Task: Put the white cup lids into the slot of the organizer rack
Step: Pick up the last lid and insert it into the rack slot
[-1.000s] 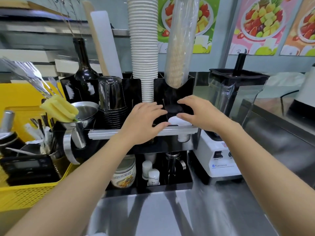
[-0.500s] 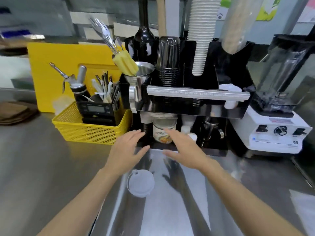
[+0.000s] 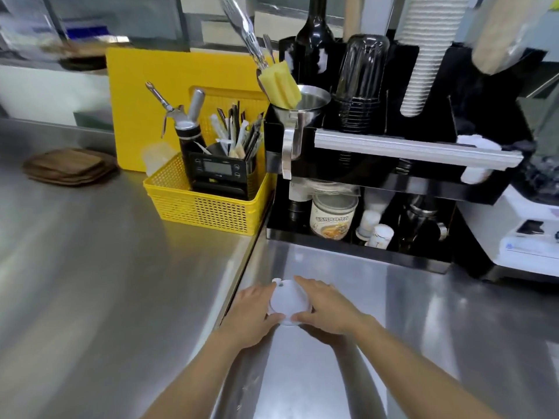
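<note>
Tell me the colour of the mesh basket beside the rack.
Yellow basket, clearest in the head view.

**Two bare arms, nothing worn**

Both forearms enter from the lower edge of the frame and run up toward the centre. The left hand [image 3: 253, 313] and the right hand [image 3: 328, 308] are bare: no gloves, rings or bracelets are visible. Neither wrist carries a watch or band. No sleeve or cuff shows on either forearm along the whole length in view. The fingernails that can be seen look short and unpainted, though motion blur softens the detail.
</note>
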Demonstrator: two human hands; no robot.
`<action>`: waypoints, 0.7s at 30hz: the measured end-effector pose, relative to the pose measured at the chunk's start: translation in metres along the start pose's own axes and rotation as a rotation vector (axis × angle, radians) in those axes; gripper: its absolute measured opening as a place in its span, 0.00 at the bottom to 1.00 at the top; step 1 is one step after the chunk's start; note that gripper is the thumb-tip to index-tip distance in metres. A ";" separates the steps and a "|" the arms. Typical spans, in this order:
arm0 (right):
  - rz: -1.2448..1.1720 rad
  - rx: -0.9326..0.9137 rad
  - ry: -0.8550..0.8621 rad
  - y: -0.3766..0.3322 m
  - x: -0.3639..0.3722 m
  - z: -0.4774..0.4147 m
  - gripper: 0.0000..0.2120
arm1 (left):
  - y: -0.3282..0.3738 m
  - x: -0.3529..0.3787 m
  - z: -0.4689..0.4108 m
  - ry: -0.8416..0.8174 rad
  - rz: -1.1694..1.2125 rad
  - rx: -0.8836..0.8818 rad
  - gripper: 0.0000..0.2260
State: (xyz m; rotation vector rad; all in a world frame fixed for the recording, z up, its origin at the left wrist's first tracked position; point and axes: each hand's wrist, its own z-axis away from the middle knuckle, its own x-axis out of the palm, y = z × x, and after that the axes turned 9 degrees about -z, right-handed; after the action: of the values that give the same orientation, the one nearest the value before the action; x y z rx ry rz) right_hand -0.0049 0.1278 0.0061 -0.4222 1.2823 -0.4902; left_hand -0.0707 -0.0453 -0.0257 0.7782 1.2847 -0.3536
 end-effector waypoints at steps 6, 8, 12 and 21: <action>0.001 -0.053 0.117 0.010 -0.004 0.008 0.32 | 0.003 0.006 -0.007 -0.003 0.059 0.003 0.27; 0.041 -0.098 0.190 0.017 -0.013 0.013 0.31 | 0.014 -0.002 -0.015 0.053 0.102 0.029 0.25; 0.012 -0.151 0.372 0.022 -0.054 0.033 0.32 | 0.051 -0.039 -0.027 0.192 0.167 0.147 0.24; -0.035 -0.181 0.742 0.012 -0.169 0.093 0.31 | 0.137 -0.134 -0.071 0.391 0.191 0.441 0.23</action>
State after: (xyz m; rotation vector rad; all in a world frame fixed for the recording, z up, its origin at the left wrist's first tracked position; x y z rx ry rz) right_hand 0.0514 0.2356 0.1566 -0.4290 2.0488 -0.5873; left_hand -0.0715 0.0755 0.1385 1.3869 1.5000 -0.3446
